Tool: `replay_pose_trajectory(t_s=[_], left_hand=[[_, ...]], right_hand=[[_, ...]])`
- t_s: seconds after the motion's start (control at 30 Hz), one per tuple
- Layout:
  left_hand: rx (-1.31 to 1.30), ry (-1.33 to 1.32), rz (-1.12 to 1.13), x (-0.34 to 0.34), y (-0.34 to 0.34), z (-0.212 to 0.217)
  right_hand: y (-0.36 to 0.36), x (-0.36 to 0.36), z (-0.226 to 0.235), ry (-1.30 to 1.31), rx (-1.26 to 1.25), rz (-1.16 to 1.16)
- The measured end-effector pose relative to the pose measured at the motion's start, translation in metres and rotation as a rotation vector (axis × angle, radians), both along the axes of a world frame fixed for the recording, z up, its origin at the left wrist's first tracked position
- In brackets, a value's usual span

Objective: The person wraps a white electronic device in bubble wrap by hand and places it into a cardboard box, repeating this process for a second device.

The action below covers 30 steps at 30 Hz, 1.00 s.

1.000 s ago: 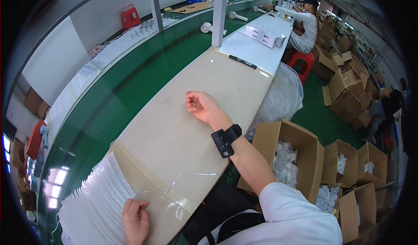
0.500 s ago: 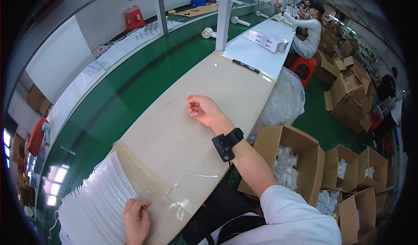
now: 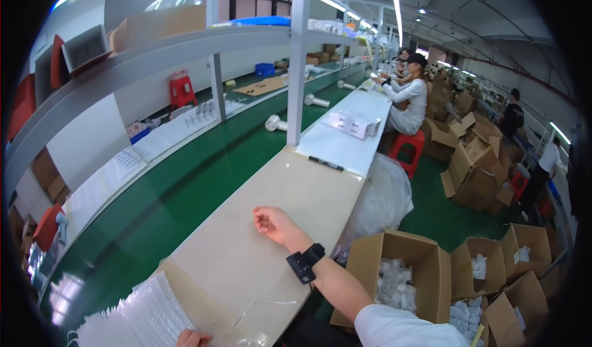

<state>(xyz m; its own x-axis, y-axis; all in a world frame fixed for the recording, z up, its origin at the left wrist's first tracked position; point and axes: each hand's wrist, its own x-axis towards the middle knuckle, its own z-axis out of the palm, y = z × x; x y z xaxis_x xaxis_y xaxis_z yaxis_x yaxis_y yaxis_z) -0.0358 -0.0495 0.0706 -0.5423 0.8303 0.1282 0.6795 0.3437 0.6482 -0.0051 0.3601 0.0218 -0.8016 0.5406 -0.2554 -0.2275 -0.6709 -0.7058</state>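
Observation:
My right hand (image 3: 274,223) rests on the beige worktop (image 3: 271,180), its fingers curled in loosely with nothing in them. A black strapped device (image 3: 305,263) sits on that wrist. At the lower edge, the picture cuts off my left hand (image 3: 193,338); its bent fingers lie by the right side of a fanned stack of clear bubble-wrap bags (image 3: 139,310). Whether those fingers hold anything is hidden. A thin clear strip (image 3: 259,305) lies on the worktop to the right of the stack.
A black marker (image 3: 325,163) and a white box (image 3: 351,125) lie farther along the bench. Left runs a green conveyor belt (image 3: 148,211). A grey post (image 3: 299,63) stands at the bench edge. Right are a cardboard box (image 3: 425,267) of plastic-wrapped pieces and a seated co-worker (image 3: 410,97).
The view has tilted up, so the bench and both hands sit lower in the picture and an overhead shelf shows. My left hand is now mostly out of frame. The right keeps its curled pose.

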Motion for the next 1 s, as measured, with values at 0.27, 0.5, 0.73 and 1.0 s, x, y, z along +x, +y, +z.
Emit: replay_pose_trajectory(t_s=[0.27,0.5,0.73,1.0], left_hand=[[-0.009,0.031,0.024,0.010,-0.002,0.002],[-0.009,0.008,0.024,0.020,0.000,0.006],[0.002,0.014,0.022,0.025,0.007,0.004],[0.156,0.052,-0.024,0.018,0.002,-0.023]], right_hand=[[0.000,0.011,0.011,-0.010,-0.003,0.007],[0.005,0.021,0.010,-0.008,0.035,0.012],[0.009,0.027,0.008,-0.005,0.067,0.000],[0.009,0.027,0.008,-0.021,0.067,-0.010]])
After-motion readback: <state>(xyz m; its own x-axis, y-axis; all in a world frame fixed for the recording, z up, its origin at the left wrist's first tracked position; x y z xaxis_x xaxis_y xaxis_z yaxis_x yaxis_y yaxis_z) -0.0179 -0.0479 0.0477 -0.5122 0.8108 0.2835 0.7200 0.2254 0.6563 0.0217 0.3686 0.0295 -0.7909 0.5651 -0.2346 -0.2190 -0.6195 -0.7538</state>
